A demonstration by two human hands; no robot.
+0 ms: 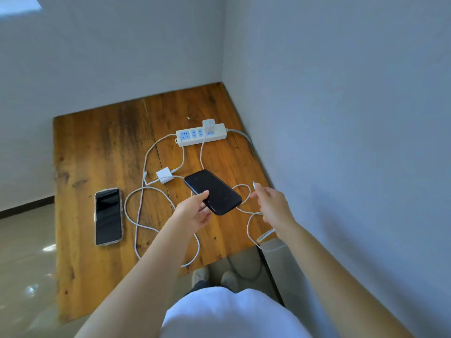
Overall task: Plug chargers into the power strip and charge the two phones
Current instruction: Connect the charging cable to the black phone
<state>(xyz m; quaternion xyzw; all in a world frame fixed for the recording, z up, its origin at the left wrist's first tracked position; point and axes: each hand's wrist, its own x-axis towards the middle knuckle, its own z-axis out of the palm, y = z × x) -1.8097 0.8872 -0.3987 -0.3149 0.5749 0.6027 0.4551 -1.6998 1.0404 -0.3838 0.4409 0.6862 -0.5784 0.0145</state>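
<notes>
My left hand (195,211) holds a black phone (214,191) lifted above the wooden table (97,147). My right hand (271,206) pinches the connector end of a white cable (254,185) just right of the phone. That cable runs to a white charger (209,124) plugged into the white power strip (201,134) at the back. A second white charger (163,175) lies unplugged on the table with its cable (136,215) looped in front. A second phone (108,216) in a clear case lies face up at the left.
The table stands in a corner, with walls behind it and close on the right. The power strip's grey cord (241,135) runs off the right edge. Tiled floor (22,252) lies to the left. My feet (214,276) show below the table's near edge.
</notes>
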